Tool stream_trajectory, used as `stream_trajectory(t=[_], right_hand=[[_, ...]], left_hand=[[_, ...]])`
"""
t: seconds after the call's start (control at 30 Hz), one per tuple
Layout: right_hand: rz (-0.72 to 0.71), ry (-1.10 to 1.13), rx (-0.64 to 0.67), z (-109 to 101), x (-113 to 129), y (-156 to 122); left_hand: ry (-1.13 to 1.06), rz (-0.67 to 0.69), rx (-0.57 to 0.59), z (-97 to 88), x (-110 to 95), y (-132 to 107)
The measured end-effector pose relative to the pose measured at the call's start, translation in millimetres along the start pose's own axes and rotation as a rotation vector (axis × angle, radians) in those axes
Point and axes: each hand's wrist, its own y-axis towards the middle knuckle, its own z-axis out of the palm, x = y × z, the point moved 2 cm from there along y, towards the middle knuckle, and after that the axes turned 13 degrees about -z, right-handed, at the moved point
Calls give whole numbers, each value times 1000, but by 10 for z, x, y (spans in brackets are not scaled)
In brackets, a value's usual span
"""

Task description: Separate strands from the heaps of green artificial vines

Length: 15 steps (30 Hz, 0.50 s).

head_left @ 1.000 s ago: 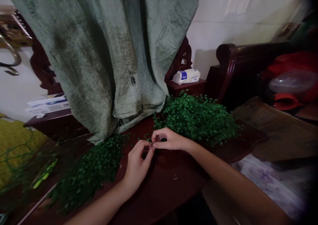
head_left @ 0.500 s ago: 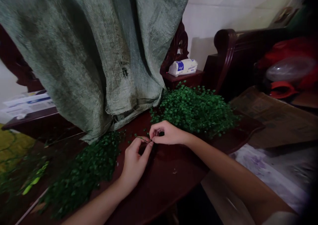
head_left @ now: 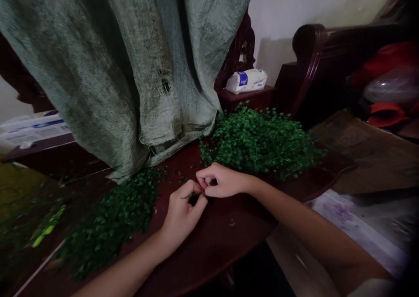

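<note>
Over the dark red table (head_left: 225,240), my left hand (head_left: 183,209) pinches a thin green sprig (head_left: 187,196) between thumb and forefinger. My right hand (head_left: 222,181) meets it there, thumb and forefinger pressed together at the left fingertips on the end of the same sprig. What exactly lies between the right fingertips is mostly hidden. Behind my right hand stands a large bushy heap of leafy green stems (head_left: 258,139). A darker pile of small picked leaves (head_left: 108,227) spreads to the left of my left hand. Few loose bits lie near the fingers.
A grey-green woven sack (head_left: 157,70) hangs at the back, its lower edge on the table. A tissue pack (head_left: 248,81) sits on a wooden ledge. Flattened cardboard (head_left: 366,153) and red bags (head_left: 393,70) lie at right. Several bare stems lie at far left.
The view has shifted slightly. Both hands stay pinched together, the left fingers curled closer in, and less of the sprig shows past the left hand.
</note>
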Motion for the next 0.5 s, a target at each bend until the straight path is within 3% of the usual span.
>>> stream_trajectory(t=[0.5], right_hand=[[-91,-13,17,58,34,28]], left_hand=[[44,139,-11,8,-27,-32]])
